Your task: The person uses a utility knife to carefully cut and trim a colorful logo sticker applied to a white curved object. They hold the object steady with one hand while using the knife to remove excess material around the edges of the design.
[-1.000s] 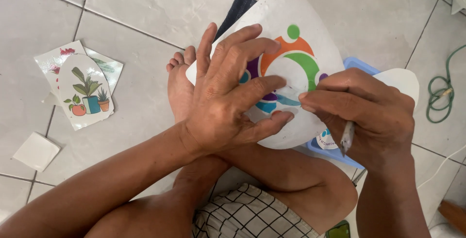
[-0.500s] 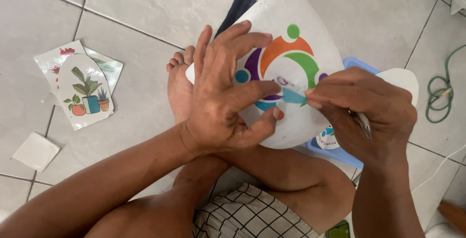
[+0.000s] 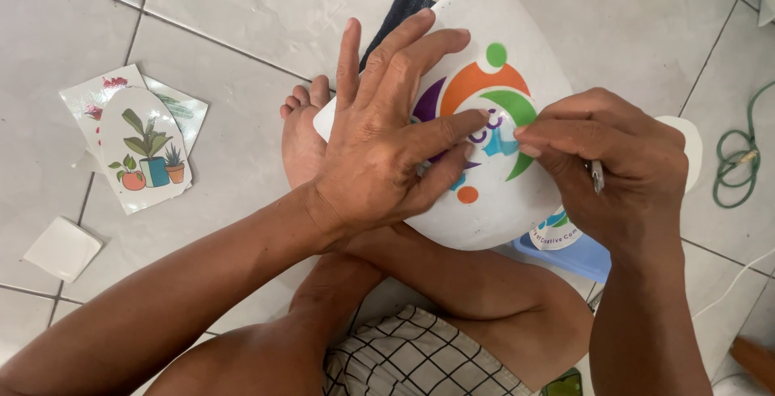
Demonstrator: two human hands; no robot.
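- Your left hand lies flat, fingers spread and released, pressing down on a white rounded sheet printed with an orange, green, purple and blue swirl design; the sheet rests over your crossed legs, above a bare foot.
- Your right hand is curled, fingertips pinched against the blue part of the print, with a thin silvery tool gripped between the fingers.
- A blue plastic object peeks out just under the sheet's lower edge, beside a small round sticker.
- On the grey tiled floor to your left lie potted-plant sticker sheets and, nearer you, a small white square card.
- A green coiled cable lies at the far right.
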